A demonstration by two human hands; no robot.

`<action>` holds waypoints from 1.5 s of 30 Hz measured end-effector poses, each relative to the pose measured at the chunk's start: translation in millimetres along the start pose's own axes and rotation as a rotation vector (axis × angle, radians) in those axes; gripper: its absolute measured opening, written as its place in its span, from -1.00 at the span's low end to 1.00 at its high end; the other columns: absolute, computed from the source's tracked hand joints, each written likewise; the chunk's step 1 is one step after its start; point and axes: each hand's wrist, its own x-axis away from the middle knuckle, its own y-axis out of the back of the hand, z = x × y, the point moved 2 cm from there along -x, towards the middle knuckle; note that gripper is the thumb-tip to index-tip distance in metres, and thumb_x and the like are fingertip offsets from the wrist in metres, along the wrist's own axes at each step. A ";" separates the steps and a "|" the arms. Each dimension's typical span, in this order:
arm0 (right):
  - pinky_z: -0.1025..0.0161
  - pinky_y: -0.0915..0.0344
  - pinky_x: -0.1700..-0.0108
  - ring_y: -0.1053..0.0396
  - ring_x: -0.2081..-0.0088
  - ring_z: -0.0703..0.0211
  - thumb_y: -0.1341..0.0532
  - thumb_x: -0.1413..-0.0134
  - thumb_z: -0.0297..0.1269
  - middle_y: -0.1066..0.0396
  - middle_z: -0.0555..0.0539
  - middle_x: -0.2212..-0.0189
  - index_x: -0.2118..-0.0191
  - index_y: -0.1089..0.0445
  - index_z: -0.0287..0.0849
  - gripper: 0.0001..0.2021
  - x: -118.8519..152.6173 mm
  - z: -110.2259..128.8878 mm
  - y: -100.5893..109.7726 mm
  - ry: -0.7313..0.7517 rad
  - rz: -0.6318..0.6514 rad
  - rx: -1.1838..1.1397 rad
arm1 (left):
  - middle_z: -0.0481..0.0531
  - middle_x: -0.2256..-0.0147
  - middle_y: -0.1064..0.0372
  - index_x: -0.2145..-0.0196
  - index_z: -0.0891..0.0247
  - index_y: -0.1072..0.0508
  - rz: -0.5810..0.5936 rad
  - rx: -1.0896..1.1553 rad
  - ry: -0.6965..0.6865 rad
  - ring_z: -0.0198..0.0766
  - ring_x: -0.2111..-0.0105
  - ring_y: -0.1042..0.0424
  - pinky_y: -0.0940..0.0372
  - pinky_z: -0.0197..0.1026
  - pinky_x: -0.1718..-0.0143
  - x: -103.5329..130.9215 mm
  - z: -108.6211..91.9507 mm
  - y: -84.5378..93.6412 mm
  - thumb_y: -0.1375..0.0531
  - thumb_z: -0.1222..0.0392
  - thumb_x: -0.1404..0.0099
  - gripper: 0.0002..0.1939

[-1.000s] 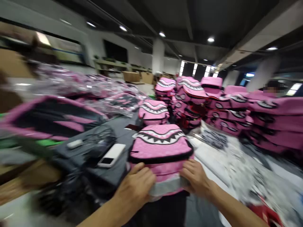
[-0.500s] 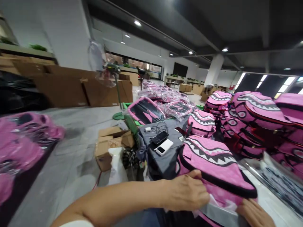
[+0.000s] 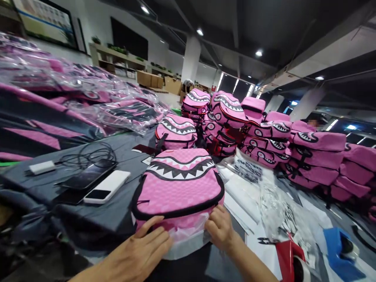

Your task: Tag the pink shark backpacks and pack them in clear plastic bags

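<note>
A pink backpack (image 3: 182,192) with a black-and-white shark-tooth print and black trim lies face up before me. A whitish translucent plastic bag (image 3: 189,244) covers its near end. My left hand (image 3: 147,244) lies against the near left corner with fingers stretched over the backpack's edge and the plastic. At the near right corner, my right hand (image 3: 220,227) has its fingers curled on the plastic bag's edge. Its fingertips are partly hidden.
Left of the backpack lie a white power bank (image 3: 113,186), a dark phone (image 3: 91,174) and a coiled cable (image 3: 88,154). Plastic-wrapped backpacks (image 3: 117,113) fill the far left. More pink backpacks (image 3: 226,113) are stacked behind. Clear bags (image 3: 282,207), a red tape dispenser (image 3: 289,256) and a blue tape dispenser (image 3: 337,250) lie right.
My view has swung right, bringing the tape dispensers into sight. My left hand has gone from a curled grip on the plastic to stretched fingers; my right hand stays at the right corner.
</note>
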 end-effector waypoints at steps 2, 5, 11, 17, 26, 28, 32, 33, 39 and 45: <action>0.17 -0.08 0.37 -0.13 0.49 0.16 0.03 -0.37 -0.32 -0.18 0.02 0.55 0.39 -0.22 -0.11 -0.75 12.0 6.8 -5.8 0.048 0.104 -0.038 | -0.16 0.46 -0.42 0.22 0.18 -0.43 0.037 0.036 -0.063 -0.36 0.42 -0.43 0.00 -0.06 -0.38 12.4 2.9 -1.5 0.08 0.55 -0.32 -0.61; 0.18 -0.15 0.33 -0.21 0.43 0.16 -0.06 -0.36 -0.26 -0.33 -0.02 0.47 0.29 -0.29 -0.13 -0.82 25.1 12.7 -5.6 0.126 0.260 -0.094 | -0.13 0.45 -0.47 0.22 0.17 -0.46 0.003 0.055 -0.072 -0.33 0.40 -0.46 -0.03 -0.04 -0.37 26.8 4.4 -4.1 0.08 0.55 -0.30 -0.59; 0.18 -0.09 0.35 -0.17 0.47 0.20 -0.07 -0.25 -0.52 -0.27 0.02 0.53 0.37 -0.30 -0.14 -0.80 39.4 20.1 -23.1 0.086 0.038 -0.012 | -0.06 0.47 -0.47 0.26 0.19 -0.46 -0.282 -0.089 0.140 -0.28 0.36 -0.51 -0.27 -0.04 -0.19 47.2 -13.4 -30.0 0.01 0.48 -0.34 -0.69; 0.20 -0.11 0.37 -0.19 0.50 0.19 -0.03 -0.23 -0.55 -0.23 0.04 0.56 0.34 -0.29 -0.12 -0.79 65.0 34.4 -53.7 -0.059 -0.028 0.019 | -0.02 0.41 -0.53 0.25 0.23 -0.48 -0.269 -0.171 0.332 -0.28 0.32 -0.56 -0.26 -0.01 -0.19 76.8 -31.3 -49.4 -0.12 0.39 -0.37 -0.84; 0.23 -0.20 0.40 -0.36 0.47 0.18 -0.12 -0.38 -0.28 -0.46 0.01 0.49 0.06 -0.34 -0.21 -0.85 33.9 28.7 -10.1 -0.133 0.461 -0.127 | 0.00 0.29 -0.58 -0.12 0.35 -0.39 -0.099 0.002 0.392 -0.37 0.36 -0.56 -0.05 -0.02 -0.33 69.4 -35.2 -20.6 -0.07 0.42 -0.44 -0.67; 0.22 -0.09 0.48 -0.35 0.52 0.20 -0.23 -0.31 -0.32 -0.44 0.06 0.55 0.19 -0.36 -0.17 -0.94 26.6 26.9 -19.6 -0.108 0.597 -0.086 | -0.04 0.33 -0.57 -0.09 0.37 -0.39 -0.038 -0.025 0.377 -0.40 0.43 -0.52 0.00 0.00 -0.36 56.7 -30.7 -16.2 -0.08 0.37 -0.47 -0.72; 0.22 0.02 0.53 -0.33 0.55 0.22 -0.31 -0.20 -0.36 -0.44 0.06 0.57 0.30 -0.36 -0.19 -0.89 20.0 25.1 -30.7 -0.075 0.784 -0.051 | -0.11 0.41 -0.52 0.09 0.34 -0.43 0.045 -0.069 0.357 -0.43 0.47 -0.49 0.06 -0.04 -0.38 39.9 -26.0 -8.2 -0.09 0.27 -0.49 -0.85; 0.23 0.02 0.53 -0.30 0.56 0.24 -0.29 -0.23 -0.36 -0.43 0.07 0.58 0.32 -0.35 -0.18 -0.89 18.7 24.9 -28.2 -0.080 0.790 -0.055 | -0.15 0.43 -0.49 0.14 0.32 -0.42 0.045 -0.064 0.366 -0.44 0.49 -0.47 0.05 -0.06 -0.38 38.5 -25.8 -6.3 -0.08 0.27 -0.49 -0.86; 0.24 -0.16 0.25 -0.36 0.30 0.21 -0.08 -0.37 -0.48 -0.50 -0.04 0.28 0.26 -0.37 -0.15 -0.82 6.7 24.8 4.9 -0.009 0.459 -0.034 | 0.01 0.27 -0.49 0.17 0.25 -0.47 -0.125 0.036 0.342 -0.27 0.18 -0.52 -0.03 0.28 -0.34 49.6 -25.3 -0.5 -0.08 0.44 -0.42 -0.79; 0.24 -0.15 0.27 -0.30 0.35 0.25 -0.06 -0.44 -0.42 -0.47 0.03 0.37 0.22 -0.38 -0.17 -0.82 -0.1 16.8 -10.2 0.134 0.611 -0.140 | 0.08 0.20 -0.55 0.30 0.28 -0.41 0.060 0.305 -0.091 -0.26 0.04 -0.49 -0.32 -0.05 -0.22 48.6 -6.8 -9.1 0.00 0.58 -0.32 -0.71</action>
